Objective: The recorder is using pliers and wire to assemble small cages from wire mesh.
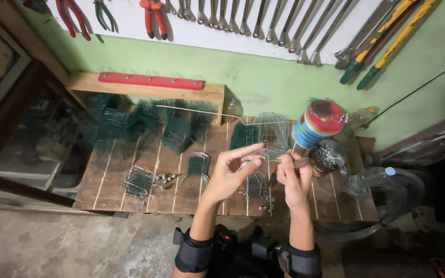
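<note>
My left hand (233, 170) is raised over the wooden workbench (145, 190), its fingers spread and pinching one end of a thin bent wire piece (263, 157). My right hand (294, 177) grips the other end of that wire together with a small dark-handled plier-like tool. Both hands meet above a small pile of bent wire pieces (257, 188). A long straight wire (197, 109) lies across the back of the bench.
Stacks of green wire mesh (140, 126) crowd the bench's back left. A striped tin with a red lid (318, 123), a dark pot of metal bits (328, 154) and a clear plastic bottle (372, 177) stand at right. Pliers and spanners (243, 18) hang on the wall.
</note>
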